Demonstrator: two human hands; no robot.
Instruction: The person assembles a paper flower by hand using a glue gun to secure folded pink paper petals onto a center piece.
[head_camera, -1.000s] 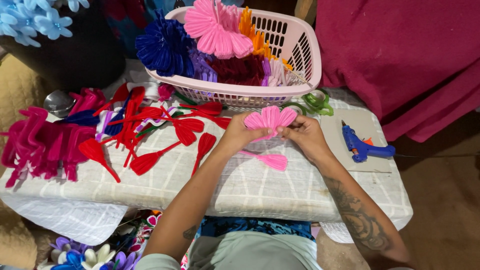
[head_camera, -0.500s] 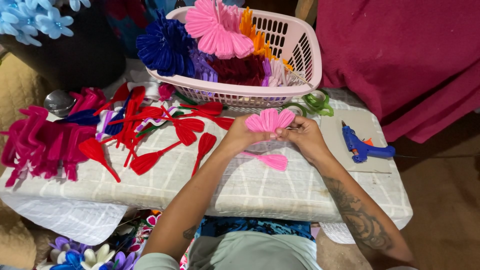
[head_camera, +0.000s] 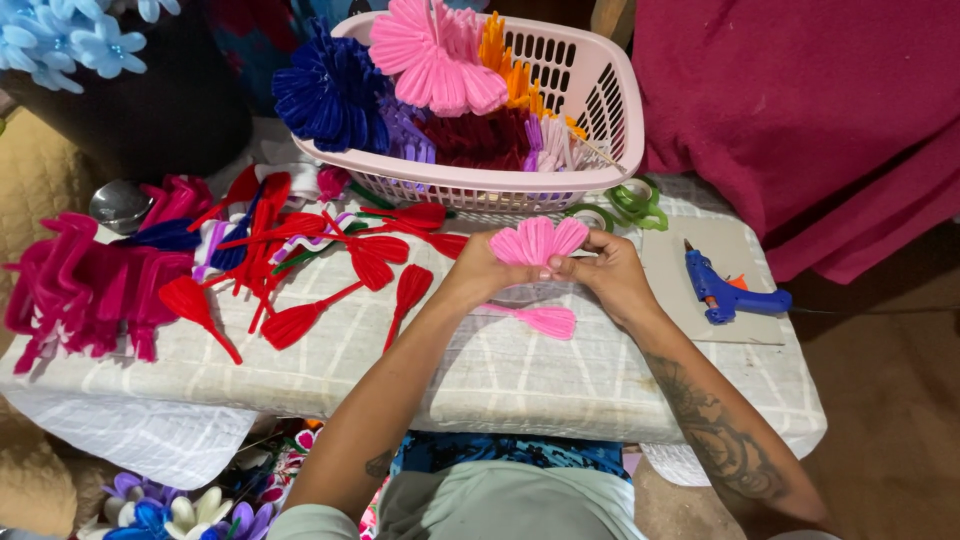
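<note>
Landmark: the pink basket (head_camera: 600, 95). Left of it and lower, loose red petals (head_camera: 290, 325) lie scattered on the table (head_camera: 500, 370). In front of the basket, the left hand (head_camera: 480, 268) and right hand (head_camera: 610, 272) together pinch the base of a pink fuzzy-wire flower (head_camera: 540, 240), fingers closed on it. Risk, as a judgement: a slackened pinch would let the fanned petals splay apart. The flower shows several looped petals, spread upward. Below it lies a single pink petal (head_camera: 545, 320). Right of the basket, a blue glue gun (head_camera: 725, 292) rests well apart.
</note>
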